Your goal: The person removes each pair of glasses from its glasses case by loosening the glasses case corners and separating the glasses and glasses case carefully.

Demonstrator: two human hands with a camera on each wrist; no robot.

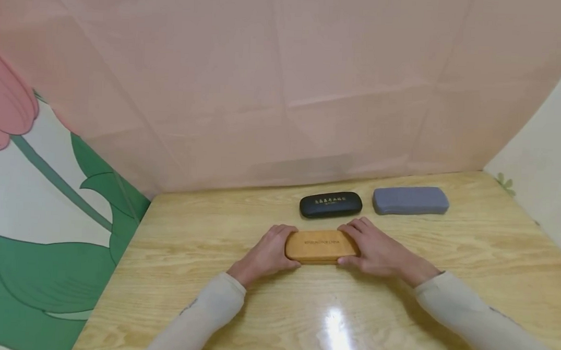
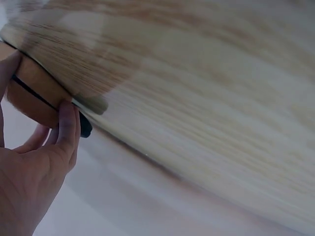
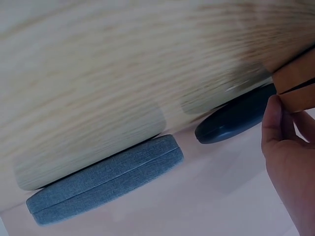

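An orange-tan glasses case (image 1: 322,245) with small dark lettering on its lid lies on the wooden table between both hands. My left hand (image 1: 270,252) grips its left end, thumb along the front edge and fingers behind. At the opposite end my right hand (image 1: 376,248) holds it the same way. A dark seam runs along the side of the tan case (image 2: 37,91) in the left wrist view, with the left fingertips at its end. In the right wrist view, the right hand (image 3: 293,147) has its fingers at the case's corner.
Just behind the tan case lies a black glasses case (image 1: 331,205) with gold characters. A blue-grey fabric case (image 1: 411,200) sits to its right. Pink cloth (image 1: 284,91) hangs along the table's back edge, and a tulip-patterned cloth (image 1: 40,196) covers the left side.
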